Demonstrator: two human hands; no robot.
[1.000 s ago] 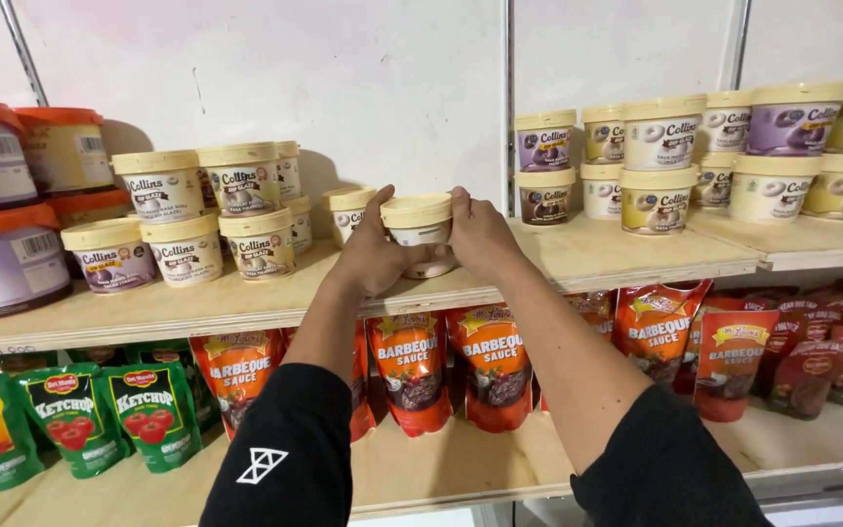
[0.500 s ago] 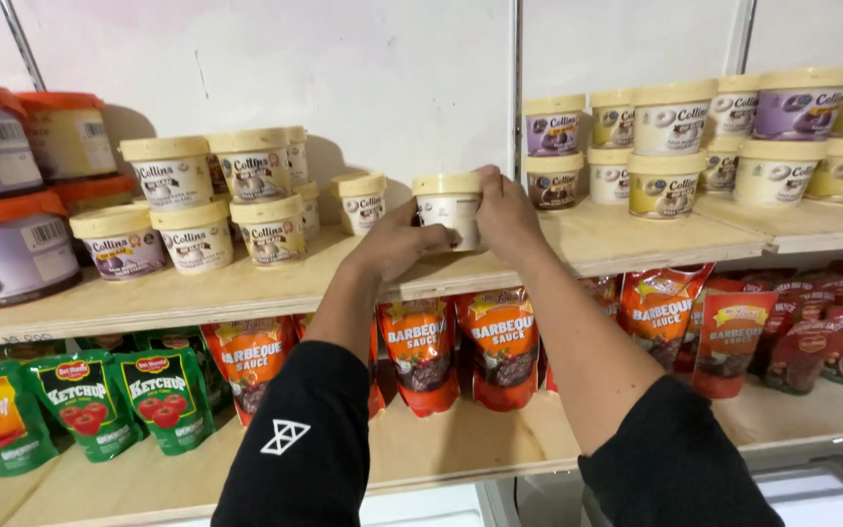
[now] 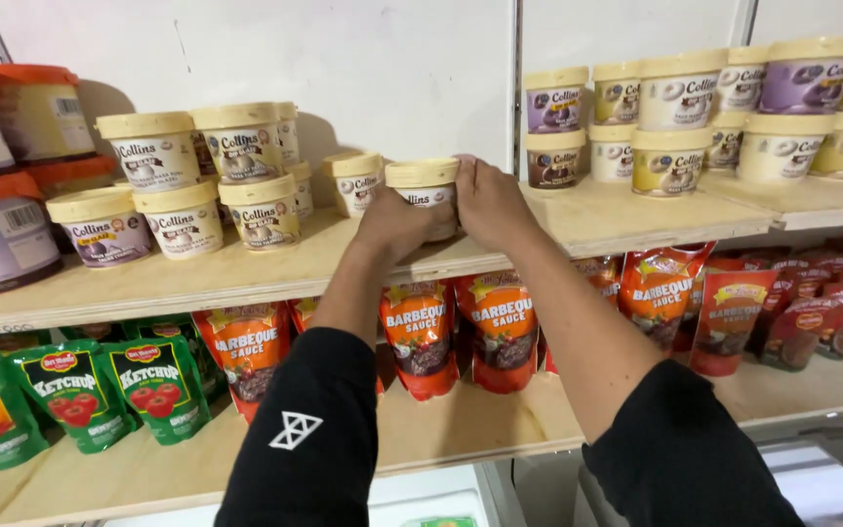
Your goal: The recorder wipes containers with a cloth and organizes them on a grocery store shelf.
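Where hands point(image 3: 397, 222) point(image 3: 488, 203) clasp, tub point(image 3: 423, 185) label mostly hidden

1. The tub point(image 3: 425, 191) held between the left hand point(image 3: 397, 224) and the right hand point(image 3: 488, 203) looks like matt paperboard, with a smooth cream lid.
2. The shelf point(image 3: 246, 275) is seen as bare, pale wood, unpainted and matt, with a plywood edge.
3. The red pouches point(image 3: 420, 337) are made of glossy plastic film, and light is caught on their creases.
4. The green pouches point(image 3: 72, 392) show the same shiny film.
5. The sleeves point(image 3: 295, 439) are of black matt cloth.
6. The back wall point(image 3: 363, 68) is painted white, smooth and dull.
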